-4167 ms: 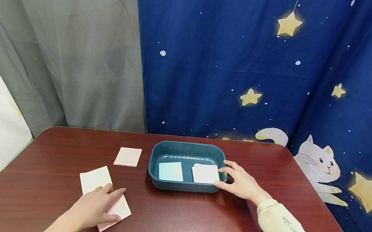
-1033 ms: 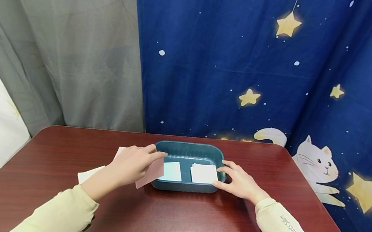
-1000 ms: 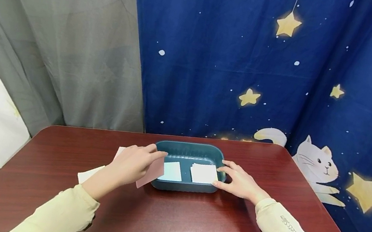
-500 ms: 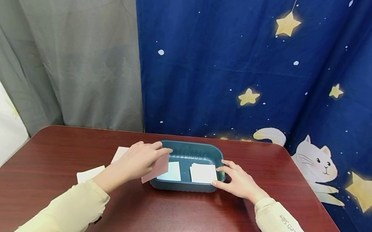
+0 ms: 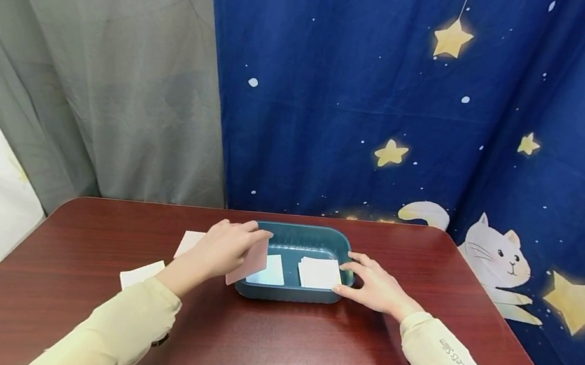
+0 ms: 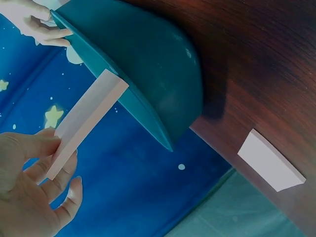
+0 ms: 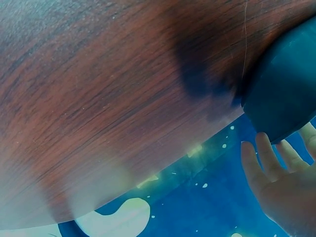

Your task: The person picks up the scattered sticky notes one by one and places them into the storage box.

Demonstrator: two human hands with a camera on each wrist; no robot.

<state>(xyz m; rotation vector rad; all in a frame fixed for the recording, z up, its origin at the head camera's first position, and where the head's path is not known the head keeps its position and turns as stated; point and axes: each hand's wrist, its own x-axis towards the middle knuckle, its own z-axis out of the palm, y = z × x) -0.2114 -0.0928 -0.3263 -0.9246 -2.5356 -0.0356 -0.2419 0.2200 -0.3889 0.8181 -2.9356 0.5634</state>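
Observation:
My left hand (image 5: 223, 247) pinches a pink pad of paper (image 5: 250, 261), held tilted at the left end of a teal bin (image 5: 285, 295). The left wrist view shows this pad (image 6: 89, 123) edge-on between thumb and fingers, by the rim of the bin (image 6: 143, 74). Inside the bin lie a pale blue pad (image 5: 268, 271) on the left and a white stack (image 5: 320, 273) on the right. My right hand (image 5: 376, 286) rests with spread fingers on the bin's right end; its fingertips touch the wall in the right wrist view (image 7: 286, 84).
Left of the bin, a pale pink pad (image 5: 188, 242) lies partly behind my left hand. Nearer the front left, a white pad (image 5: 140, 274) lies on the reddish-brown table (image 5: 264, 352). Grey and blue star-patterned curtains hang beyond the table's back edge.
My left hand has lifted the pink pad from the front left and brought it to the bin, lately shifting slightly right. The right hand stays at the bin's right end.

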